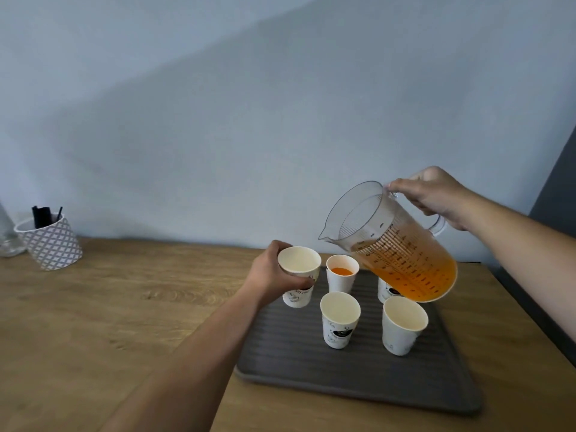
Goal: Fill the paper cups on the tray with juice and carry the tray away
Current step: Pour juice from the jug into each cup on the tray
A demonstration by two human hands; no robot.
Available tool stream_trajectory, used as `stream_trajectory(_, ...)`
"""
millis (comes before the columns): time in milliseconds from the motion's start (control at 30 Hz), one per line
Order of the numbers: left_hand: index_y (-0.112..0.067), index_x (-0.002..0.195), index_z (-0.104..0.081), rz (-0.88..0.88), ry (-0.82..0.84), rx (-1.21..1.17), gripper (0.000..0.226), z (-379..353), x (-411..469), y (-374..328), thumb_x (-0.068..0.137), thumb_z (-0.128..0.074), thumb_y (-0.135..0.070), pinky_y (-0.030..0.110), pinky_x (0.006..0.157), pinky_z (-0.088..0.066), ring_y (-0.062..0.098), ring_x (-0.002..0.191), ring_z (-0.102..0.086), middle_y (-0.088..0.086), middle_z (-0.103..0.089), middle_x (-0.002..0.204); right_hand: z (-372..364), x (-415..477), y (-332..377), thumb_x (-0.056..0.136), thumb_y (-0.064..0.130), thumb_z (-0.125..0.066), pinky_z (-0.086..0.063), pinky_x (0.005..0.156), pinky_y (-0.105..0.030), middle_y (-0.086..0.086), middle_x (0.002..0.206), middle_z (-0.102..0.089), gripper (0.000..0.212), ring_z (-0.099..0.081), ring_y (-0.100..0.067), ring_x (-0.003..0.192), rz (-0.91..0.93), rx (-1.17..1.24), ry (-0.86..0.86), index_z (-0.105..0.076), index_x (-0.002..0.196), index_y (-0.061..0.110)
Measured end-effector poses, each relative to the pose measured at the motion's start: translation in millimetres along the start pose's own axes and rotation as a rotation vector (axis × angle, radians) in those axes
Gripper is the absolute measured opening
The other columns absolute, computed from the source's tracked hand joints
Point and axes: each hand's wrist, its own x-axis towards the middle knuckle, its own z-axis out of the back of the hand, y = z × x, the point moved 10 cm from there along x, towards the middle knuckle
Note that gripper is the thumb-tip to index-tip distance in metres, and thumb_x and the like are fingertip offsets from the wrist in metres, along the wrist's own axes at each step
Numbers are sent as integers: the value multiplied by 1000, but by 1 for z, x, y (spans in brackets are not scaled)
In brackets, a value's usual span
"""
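Note:
My right hand [433, 198] grips the handle of a clear measuring jug [392, 241] of orange juice, tilted left above the grey ribbed tray [327, 375]. My left hand [271, 272] holds an empty paper cup [299, 263] tilted at the tray's far left corner, just below the jug's spout. Beside it stands a cup with orange juice [342, 272]. Two empty cups [340, 319] [403, 324] stand nearer me. Another cup [385, 289] is mostly hidden behind the jug.
The tray lies on a wooden table [124, 307] against a pale wall. A patterned pot [51, 241] with black straws stands at the far left, next to a glass object [7, 238] at the frame edge. A dark panel borders the table's right side.

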Motion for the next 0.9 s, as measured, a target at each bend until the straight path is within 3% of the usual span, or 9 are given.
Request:
stream_trajectory(267, -24, 111, -53, -17, 7, -48, 68, -5, 1, 3, 53, -88, -27, 28, 83, -53, 10, 98, -61, -8, -64, 106, -22, 8, 11, 76, 43, -69, -42, 61, -29, 5, 44, -22, 56, -24, -13, 39, 49, -178, 19, -28, 47, 20)
stream_trajectory(333, -24, 110, -53, -16, 10, -62, 68, -8, 1, 7, 53, -89, -25, 26, 81, -54, 9, 98, -62, -8, -64, 105, -27, 9, 12, 76, 42, -70, -39, 64, -32, 9, 41, -20, 58, -27, -16, 45, 59, -204, 25, -26, 44, 22)
stream_trajectory(467, -24, 110, -54, -11, 19, -67, 68, -14, 3, 12, 51, -89, -28, 25, 81, -54, 8, 98, -62, -9, -65, 105, -35, 13, 12, 77, 42, -69, -37, 64, -32, 7, 42, -18, 59, -18, -11, 37, 73, -269, 52, -25, 44, 22)
stream_trajectory(667, -25, 111, -54, 1, 20, -79, 71, -17, 4, 17, 49, -88, -31, 30, 85, -55, 9, 99, -62, -9, -65, 107, -44, 15, 14, 77, 43, -69, -29, 57, -31, 11, 39, -17, 59, -20, -11, 37, 102, -362, 69, -26, 44, 21)
stream_trajectory(900, -25, 112, -53, -3, 37, -96, 71, -20, 0, 16, 51, -89, -29, 28, 83, -55, 9, 99, -61, -9, -63, 107, -46, 13, 17, 78, 43, -69, -29, 54, -30, 7, 41, -22, 57, -24, -12, 39, 107, -402, 72, -30, 45, 20)
